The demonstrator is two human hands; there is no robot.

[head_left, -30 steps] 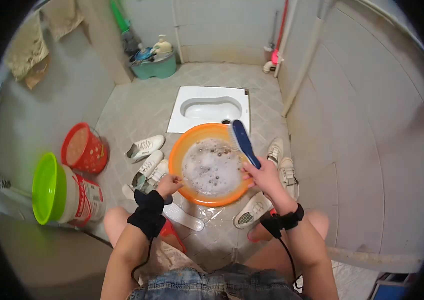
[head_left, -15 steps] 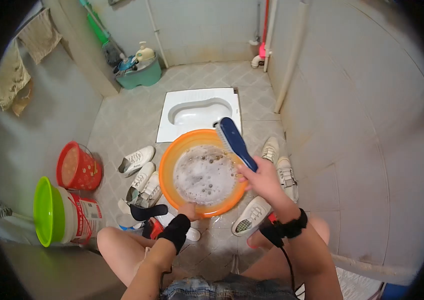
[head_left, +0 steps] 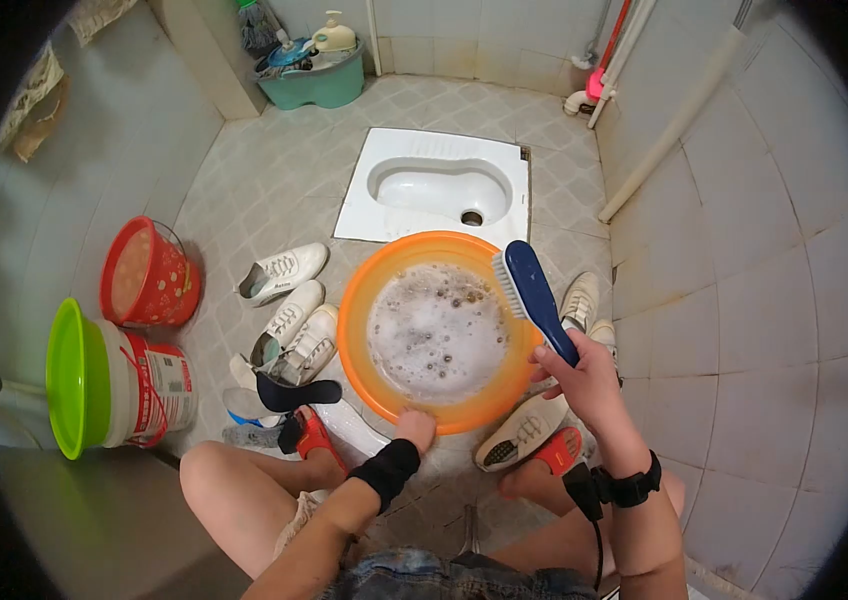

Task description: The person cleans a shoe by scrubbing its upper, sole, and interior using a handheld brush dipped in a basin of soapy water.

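My right hand (head_left: 576, 372) grips the blue brush (head_left: 536, 302) low, right of centre, presumably for reach. Left hand (head_left: 417, 430) is at the near rim of the orange basin (head_left: 352, 335), mid-frame, maybe steadying it; can't tell whether its fingers grip.

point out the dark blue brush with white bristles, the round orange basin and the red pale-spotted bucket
Dark blue brush with white bristles (head_left: 537, 294): head view, on its blue back
Round orange basin (head_left: 347, 335): head view, on its left rim
Red pale-spotted bucket (head_left: 172, 282): head view, on its outer wall
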